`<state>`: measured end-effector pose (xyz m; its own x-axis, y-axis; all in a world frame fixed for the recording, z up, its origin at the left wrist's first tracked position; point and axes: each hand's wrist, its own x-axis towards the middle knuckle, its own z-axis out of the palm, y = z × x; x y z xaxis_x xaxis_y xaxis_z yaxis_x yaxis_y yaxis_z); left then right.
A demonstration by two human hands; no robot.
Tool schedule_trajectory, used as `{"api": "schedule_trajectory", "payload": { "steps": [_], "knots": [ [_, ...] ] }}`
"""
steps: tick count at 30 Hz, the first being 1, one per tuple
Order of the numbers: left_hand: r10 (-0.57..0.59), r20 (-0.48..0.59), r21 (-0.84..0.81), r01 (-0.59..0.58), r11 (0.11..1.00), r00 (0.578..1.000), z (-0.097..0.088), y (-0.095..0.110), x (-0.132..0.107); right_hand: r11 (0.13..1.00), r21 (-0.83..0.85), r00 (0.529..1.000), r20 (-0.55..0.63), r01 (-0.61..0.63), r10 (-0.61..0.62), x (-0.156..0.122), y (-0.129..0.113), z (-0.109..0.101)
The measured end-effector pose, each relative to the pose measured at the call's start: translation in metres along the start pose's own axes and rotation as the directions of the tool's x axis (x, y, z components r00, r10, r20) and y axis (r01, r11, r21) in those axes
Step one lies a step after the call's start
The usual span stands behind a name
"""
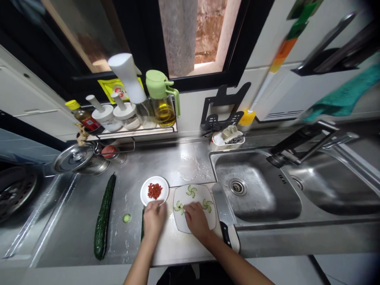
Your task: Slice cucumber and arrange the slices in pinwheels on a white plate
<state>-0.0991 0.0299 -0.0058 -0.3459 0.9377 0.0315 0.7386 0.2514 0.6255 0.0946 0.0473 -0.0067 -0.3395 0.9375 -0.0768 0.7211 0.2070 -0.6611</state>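
Note:
My left hand (pixel 154 221) is at the near rim of a small round white plate (pixel 144 192) with a heap of red dried berries, like goji (pixel 154 190). Its fingers are curled together, and whatever they hold is hidden. My right hand (pixel 196 221) reaches over a white squarish plate (pixel 185 226), fingertips closed beside the left pinwheel of cucumber slices (pixel 178 207). Anything pinched there is too small to make out. Two more cucumber pinwheels lie at the back (pixel 191 191) and right (pixel 207 205). Under the plate is a cutting board (pixel 169 253); a cucumber piece (pixel 143 225) lies partly behind my left hand.
A whole cucumber (pixel 104 217) and a cucumber slice (pixel 126 218) lie on the steel counter at left. Right of the plate rests a wide-bladed knife (pixel 222 202), beside the double sink (pixel 255 158). An oil jug (pixel 163 99) and seasoning jars stand on a rack behind.

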Motion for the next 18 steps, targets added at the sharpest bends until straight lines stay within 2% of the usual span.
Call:
{"api": "schedule_trajectory", "payload": {
  "steps": [3, 6, 11, 18],
  "knots": [
    [-0.109, -0.061, 0.133, 0.117, 0.984, 0.992, -0.015, -0.025, 0.019, 1.0, -0.005, 1.0, 0.002, -0.017, 0.017, -0.002, 0.0, -0.002],
    [-0.149, -0.062, 0.228, 0.159, 0.96, 0.987, -0.022, -0.04, 0.037, 0.999, -0.018, 0.999, 0.013, -0.029, 0.029, -0.005, 0.0, -0.001],
    [-0.138, -0.047, 0.266, 0.146, 0.953, 0.989, -0.018, -0.04, 0.052, 0.999, -0.029, 0.999, 0.02, -0.033, 0.034, -0.007, 0.001, 0.0],
    [-0.096, -0.003, 0.297, 0.092, 0.95, 0.995, -0.017, -0.038, 0.056, 0.999, -0.037, 1.0, -0.002, -0.025, 0.025, -0.009, 0.003, -0.004]
  ]
}}
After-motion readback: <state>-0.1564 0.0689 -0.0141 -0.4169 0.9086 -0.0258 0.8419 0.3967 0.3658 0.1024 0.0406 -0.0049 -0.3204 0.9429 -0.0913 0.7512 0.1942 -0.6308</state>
